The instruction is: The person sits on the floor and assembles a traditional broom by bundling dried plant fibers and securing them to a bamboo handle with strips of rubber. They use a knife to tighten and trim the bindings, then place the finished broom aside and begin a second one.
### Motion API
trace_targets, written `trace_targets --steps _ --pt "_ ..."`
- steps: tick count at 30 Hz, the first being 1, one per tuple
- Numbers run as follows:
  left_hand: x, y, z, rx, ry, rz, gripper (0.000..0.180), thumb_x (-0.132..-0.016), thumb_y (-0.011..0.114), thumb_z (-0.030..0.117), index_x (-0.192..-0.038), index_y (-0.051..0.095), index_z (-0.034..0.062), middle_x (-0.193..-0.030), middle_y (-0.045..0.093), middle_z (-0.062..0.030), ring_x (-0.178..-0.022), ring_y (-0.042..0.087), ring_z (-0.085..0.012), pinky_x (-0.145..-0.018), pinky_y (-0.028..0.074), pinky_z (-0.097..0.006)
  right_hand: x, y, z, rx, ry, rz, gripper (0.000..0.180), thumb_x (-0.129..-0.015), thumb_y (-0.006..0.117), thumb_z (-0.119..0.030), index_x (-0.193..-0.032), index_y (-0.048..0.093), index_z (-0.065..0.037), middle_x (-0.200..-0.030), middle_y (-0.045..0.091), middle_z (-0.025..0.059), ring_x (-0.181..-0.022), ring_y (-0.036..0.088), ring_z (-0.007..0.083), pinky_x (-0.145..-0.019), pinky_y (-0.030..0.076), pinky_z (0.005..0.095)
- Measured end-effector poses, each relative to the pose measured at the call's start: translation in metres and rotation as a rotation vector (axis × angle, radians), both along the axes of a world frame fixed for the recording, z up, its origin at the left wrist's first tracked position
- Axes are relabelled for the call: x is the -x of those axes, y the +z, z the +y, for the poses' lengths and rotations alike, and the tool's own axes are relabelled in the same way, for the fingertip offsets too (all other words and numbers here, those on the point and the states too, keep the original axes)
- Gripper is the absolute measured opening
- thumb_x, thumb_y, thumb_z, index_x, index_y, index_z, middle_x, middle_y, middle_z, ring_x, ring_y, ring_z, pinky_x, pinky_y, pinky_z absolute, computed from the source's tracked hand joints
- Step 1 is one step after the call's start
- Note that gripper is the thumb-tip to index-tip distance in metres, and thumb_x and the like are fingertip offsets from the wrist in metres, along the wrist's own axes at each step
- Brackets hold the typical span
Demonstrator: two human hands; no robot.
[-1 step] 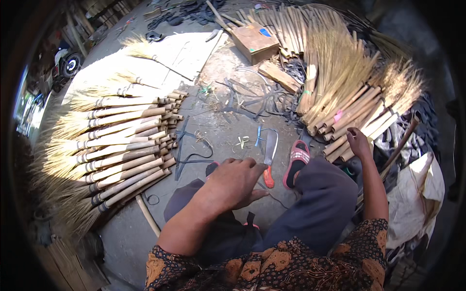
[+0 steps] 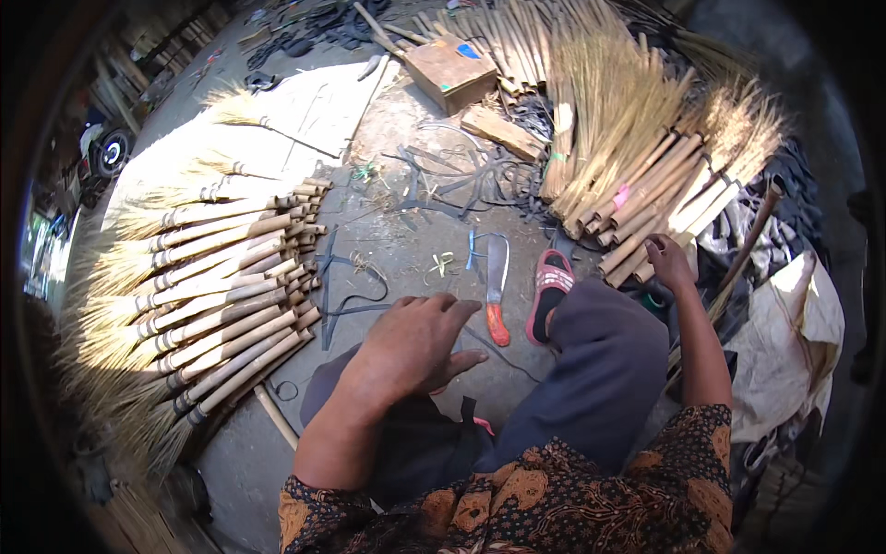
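Note:
My left hand (image 2: 417,349) hovers over my lap, palm down. It holds nothing, and its thumb stands apart from the fingers. Just beyond it on the floor lies a knife (image 2: 496,277) with a broad grey blade and a red-orange handle, beside my pink sandal (image 2: 552,282). My right hand (image 2: 672,262) is past my right knee, near the lower ends of several brooms with bamboo handles (image 2: 637,235). Its fingers are curled in, and whatever they may hold is hidden.
At the left lies a stack of brooms with bamboo handles (image 2: 221,286). Black rubber strips (image 2: 434,185) are strewn across the floor. A wooden box (image 2: 449,69) and a wood block (image 2: 503,132) stand farther back. A whitish sack (image 2: 784,342) slumps at the right.
The view has shifted slightly, so the floor and brooms appear farther left and up. My left hand keeps its spread pose, a little farther from the knife. My right hand stays curled.

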State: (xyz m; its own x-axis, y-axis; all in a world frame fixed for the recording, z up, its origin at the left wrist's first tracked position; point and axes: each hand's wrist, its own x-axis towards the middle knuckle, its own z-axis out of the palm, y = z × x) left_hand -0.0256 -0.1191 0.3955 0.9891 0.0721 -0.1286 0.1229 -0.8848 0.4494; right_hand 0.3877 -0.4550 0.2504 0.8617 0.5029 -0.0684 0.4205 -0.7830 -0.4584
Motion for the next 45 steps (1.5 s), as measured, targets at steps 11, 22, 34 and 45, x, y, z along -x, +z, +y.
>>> trace_targets --steps 11,22,34,45 --pt "-0.001 -0.010 0.025 0.072 0.271 0.240 0.061 -0.091 0.081 0.024 -0.147 0.060 0.0093 -0.136 0.068 -0.0199 -0.118 0.069 -0.0336 -0.097 0.057 -0.046 0.274 -0.253 -0.245 -0.095 -0.919 0.677 0.044 -0.104 0.059 -0.039 -0.116 0.072 0.001 -0.101 0.075 0.0164 -0.084 0.072 0.0270 -0.075 0.056 0.0444" --pt "0.008 0.005 0.049 0.146 0.461 0.208 0.058 -0.095 0.076 0.021 -0.148 0.059 0.0049 -0.136 0.069 -0.0183 -0.122 0.067 -0.0311 -0.102 0.054 -0.044 0.221 -0.267 -0.265 -0.196 -0.917 0.397 0.043 -0.103 0.062 -0.036 -0.114 0.072 0.004 -0.097 0.077 0.0174 -0.086 0.076 0.0291 -0.078 0.058 0.0443" --pt "-0.014 -0.019 0.029 0.059 0.362 0.399 0.065 -0.088 0.082 0.043 -0.142 0.063 0.0102 -0.124 0.071 -0.0207 -0.114 0.070 -0.0375 -0.096 0.055 -0.047 0.000 -0.166 0.062 -0.326 -0.384 0.182 0.059 -0.097 0.070 -0.044 -0.128 0.065 0.006 -0.101 0.077 0.0243 -0.099 0.075 0.0399 -0.090 0.057 0.0468" --pt "-0.031 -0.012 0.036 0.021 0.428 0.531 0.068 -0.083 0.086 0.039 -0.141 0.064 0.0104 -0.128 0.070 -0.0180 -0.120 0.068 -0.0373 -0.101 0.054 -0.047 -0.099 -0.176 0.237 0.022 -0.550 0.146 0.080 -0.093 0.077 -0.046 -0.143 0.042 0.005 -0.131 0.063 0.0286 -0.119 0.067 0.0430 -0.100 0.056 0.0497"
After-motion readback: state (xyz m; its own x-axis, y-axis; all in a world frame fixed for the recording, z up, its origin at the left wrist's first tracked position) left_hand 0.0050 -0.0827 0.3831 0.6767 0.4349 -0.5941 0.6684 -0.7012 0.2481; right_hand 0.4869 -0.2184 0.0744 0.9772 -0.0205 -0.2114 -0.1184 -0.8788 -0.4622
